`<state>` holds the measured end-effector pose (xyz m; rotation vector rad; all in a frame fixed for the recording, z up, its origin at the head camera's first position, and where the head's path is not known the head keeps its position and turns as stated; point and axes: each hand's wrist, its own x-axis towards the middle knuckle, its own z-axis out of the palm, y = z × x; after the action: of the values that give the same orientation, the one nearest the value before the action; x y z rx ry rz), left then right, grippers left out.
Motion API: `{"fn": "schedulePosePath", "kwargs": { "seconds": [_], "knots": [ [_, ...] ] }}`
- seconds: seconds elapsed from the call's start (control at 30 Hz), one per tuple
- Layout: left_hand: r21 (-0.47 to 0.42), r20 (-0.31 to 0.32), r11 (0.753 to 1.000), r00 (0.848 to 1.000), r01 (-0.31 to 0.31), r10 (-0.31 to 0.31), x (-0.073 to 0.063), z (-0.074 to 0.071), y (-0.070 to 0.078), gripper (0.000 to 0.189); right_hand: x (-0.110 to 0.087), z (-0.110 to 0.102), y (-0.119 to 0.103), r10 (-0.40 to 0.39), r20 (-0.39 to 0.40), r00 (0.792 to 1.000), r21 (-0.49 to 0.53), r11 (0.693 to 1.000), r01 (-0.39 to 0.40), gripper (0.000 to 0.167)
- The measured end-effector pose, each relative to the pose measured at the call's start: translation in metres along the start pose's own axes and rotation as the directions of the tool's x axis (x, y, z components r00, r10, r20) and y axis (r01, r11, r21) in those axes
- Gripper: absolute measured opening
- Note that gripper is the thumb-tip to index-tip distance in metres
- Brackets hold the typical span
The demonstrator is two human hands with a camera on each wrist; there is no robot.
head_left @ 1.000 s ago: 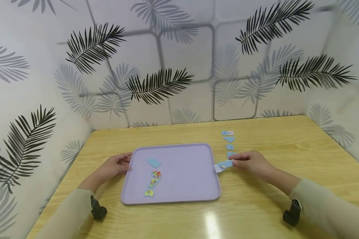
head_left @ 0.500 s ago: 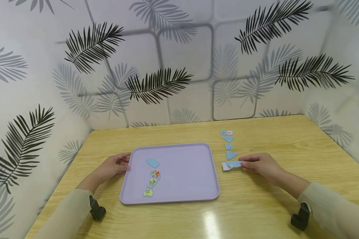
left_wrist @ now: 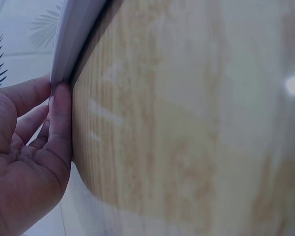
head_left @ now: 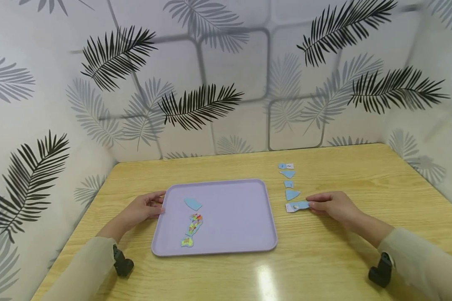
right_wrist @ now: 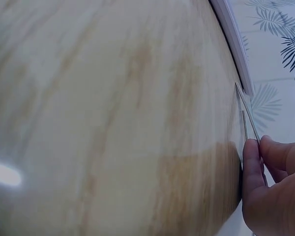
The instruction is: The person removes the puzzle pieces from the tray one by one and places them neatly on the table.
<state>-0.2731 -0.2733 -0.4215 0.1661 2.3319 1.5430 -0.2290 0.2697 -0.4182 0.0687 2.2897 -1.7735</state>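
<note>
At the left rim of a pale purple tray (head_left: 229, 250), my left hand (head_left: 146, 209) grips the edge with thumb and fingers. The left wrist view shows the fingertips (left_wrist: 61, 93) right at the tray's edge, close to the table. To the right of the tray, my right hand (head_left: 333, 205) pinches the right end of a flat, light blue puzzle piece (head_left: 300, 205) with a white left end. Seen edge-on in the right wrist view, this thin piece (right_wrist: 247, 110) slants between thumb and finger, low over the wood.
Several light blue pieces, including a triangular one (head_left: 291, 195) and a pale-ended one (head_left: 286, 166), form a column beyond the right hand. Inside the tray lie a blue piece (head_left: 193, 204), a multicoloured piece (head_left: 195, 224) and a yellow one (head_left: 187, 241). A patterned wall (head_left: 233, 125) stands behind the table.
My right hand has drawn the light blue puzzle piece to the right, off the tray's right rim and below the column of pieces. The left hand has stayed at the tray.
</note>
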Motion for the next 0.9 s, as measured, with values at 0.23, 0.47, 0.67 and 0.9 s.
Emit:
{"fn": "schedulePosePath", "kwargs": {
  "seconds": [0.23, 0.47, 0.67, 0.9],
  "knots": [
    [0.017, -0.007, 1.000, 1.000, -0.004, 0.004, 0.0000, 0.0006, 0.0021, 0.063, 0.0013, -0.0021, 0.0007, -0.017, -0.016, 1.000, -0.111, 0.994, 0.015, 0.037],
    [0.024, -0.014, 1.000, 1.000, 0.004, -0.004, -0.0008, 0.0012, 0.0028, 0.063, -0.0005, -0.0025, 0.0003, -0.071, -0.022, 0.997, -0.360, 0.931, 0.058, 0.040],
    [0.025, -0.018, 1.000, 1.000, 0.014, -0.014, -0.0018, 0.0023, 0.0040, 0.063, -0.0008, -0.0010, 0.0013, -0.101, -0.016, 0.995, -0.390, 0.917, 0.087, 0.037],
    [0.021, -0.020, 1.000, 1.000, 0.016, -0.016, -0.0009, 0.0026, 0.0029, 0.064, 0.0001, -0.0007, 0.0020, -0.121, -0.023, 0.992, -0.417, 0.903, 0.100, 0.033]
  ]
}}
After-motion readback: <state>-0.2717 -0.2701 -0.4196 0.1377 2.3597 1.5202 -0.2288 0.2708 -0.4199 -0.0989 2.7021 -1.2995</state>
